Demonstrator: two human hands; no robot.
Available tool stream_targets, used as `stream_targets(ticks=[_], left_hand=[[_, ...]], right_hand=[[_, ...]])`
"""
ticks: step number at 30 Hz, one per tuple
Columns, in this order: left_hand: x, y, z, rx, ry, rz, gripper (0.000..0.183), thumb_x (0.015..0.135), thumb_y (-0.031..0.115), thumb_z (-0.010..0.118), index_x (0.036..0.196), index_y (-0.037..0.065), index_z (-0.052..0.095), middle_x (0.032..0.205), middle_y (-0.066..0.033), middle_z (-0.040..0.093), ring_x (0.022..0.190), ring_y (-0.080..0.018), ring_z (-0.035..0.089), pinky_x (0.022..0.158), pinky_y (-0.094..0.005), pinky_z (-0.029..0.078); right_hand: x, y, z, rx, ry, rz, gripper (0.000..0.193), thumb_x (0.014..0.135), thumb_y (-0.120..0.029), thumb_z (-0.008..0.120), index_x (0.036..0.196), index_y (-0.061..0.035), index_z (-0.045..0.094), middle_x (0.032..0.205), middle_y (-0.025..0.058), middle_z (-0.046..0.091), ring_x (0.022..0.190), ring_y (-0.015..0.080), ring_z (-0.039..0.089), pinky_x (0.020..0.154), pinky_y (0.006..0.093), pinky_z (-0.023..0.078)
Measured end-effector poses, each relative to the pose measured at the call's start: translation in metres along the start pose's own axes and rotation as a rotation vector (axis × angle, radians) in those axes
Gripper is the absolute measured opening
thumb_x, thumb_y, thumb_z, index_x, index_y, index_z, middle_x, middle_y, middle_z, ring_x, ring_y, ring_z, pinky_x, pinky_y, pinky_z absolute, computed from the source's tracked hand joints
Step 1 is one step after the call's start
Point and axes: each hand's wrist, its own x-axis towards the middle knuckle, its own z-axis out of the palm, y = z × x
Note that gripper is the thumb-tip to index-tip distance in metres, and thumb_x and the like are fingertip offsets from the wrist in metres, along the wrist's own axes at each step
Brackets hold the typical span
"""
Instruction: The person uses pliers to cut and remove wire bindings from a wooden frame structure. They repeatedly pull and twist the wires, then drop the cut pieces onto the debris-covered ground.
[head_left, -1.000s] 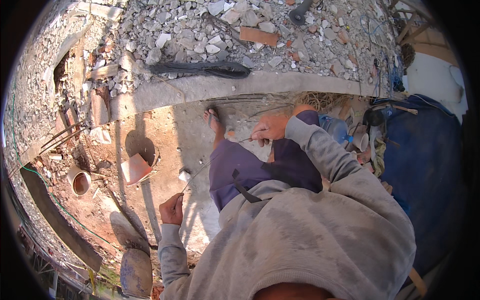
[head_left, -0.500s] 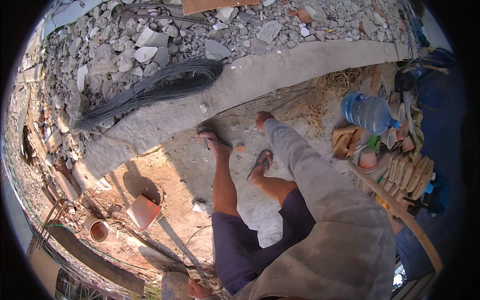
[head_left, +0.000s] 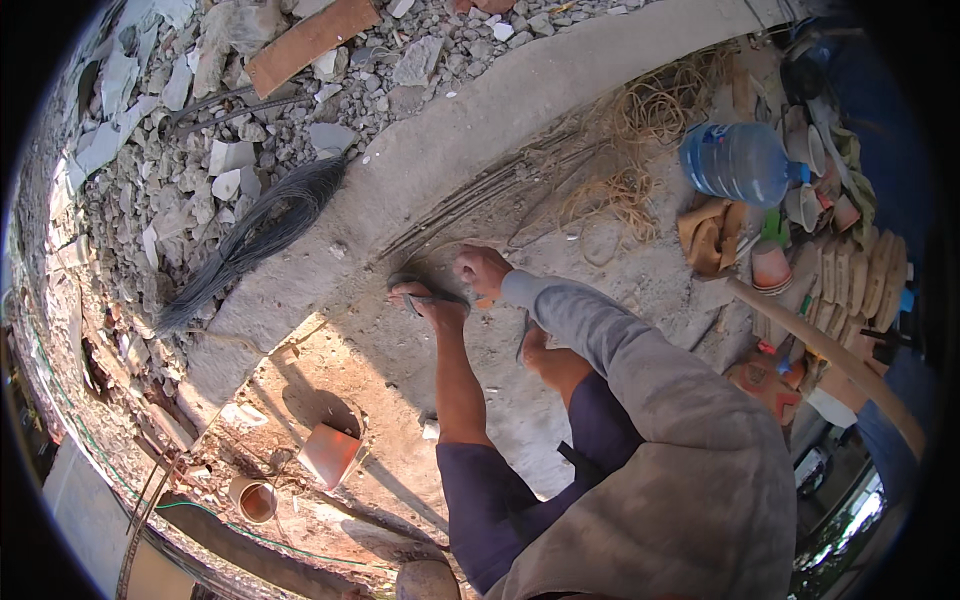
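My right hand (head_left: 483, 268) reaches down in front of my feet, with its fingers curled closed. What lies in them, if anything, is too small to make out. Just left of it is my sandalled left foot (head_left: 430, 298). Beyond the hand, several thin dark rods (head_left: 470, 205) lie along the base of a concrete ledge (head_left: 420, 165). Tangled tan cord (head_left: 625, 195) is heaped to the right of the rods. A small orange brick piece (head_left: 485, 303) sits on the ground under my wrist. My left hand is out of view.
Grey wire in a looped bundle (head_left: 265, 235) rests on rubble (head_left: 390, 85) beyond the ledge. At right are a blue water jug (head_left: 735, 163), stacked pots (head_left: 771, 268), a wooden pole (head_left: 820, 345) and folded tan sacks (head_left: 850, 280). A bucket (head_left: 253, 499) and reddish box (head_left: 329, 456) stand lower left.
My right hand has moved left and slightly nearer, toward my left foot. My left hand, at the lower edge before, has gone out of view. The whole view has turned and shifted.
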Motion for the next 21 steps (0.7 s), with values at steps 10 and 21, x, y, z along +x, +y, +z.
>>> stream_targets(ticks=[10,21], left_hand=[[-0.157,0.227,-0.035,-0.503,-0.538,1.022,0.033,0.106,0.021,0.051,0.090,-0.004,0.063,0.071,-0.0138,0.067,0.061,-0.0245,0.062,0.061,-0.0375,0.049],[-0.192,0.294,-0.109,-0.241,-1.370,1.332,0.039,0.101,0.034,0.058,0.085,0.000,0.067,0.057,-0.0036,0.057,0.052,-0.0114,0.052,0.052,-0.0292,0.041]], right_hand=[[-0.267,-0.372,-0.142,0.146,-0.331,-0.532,0.023,0.069,0.000,0.060,0.092,-0.0033,0.062,0.091,0.0140,0.064,0.092,0.0350,0.066,0.074,0.0431,0.052],[-0.368,-0.408,-0.331,-0.263,0.326,-0.346,0.023,0.071,-0.005,0.062,0.092,-0.0084,0.071,0.087,0.0117,0.060,0.079,0.0351,0.066,0.069,0.0468,0.052]])
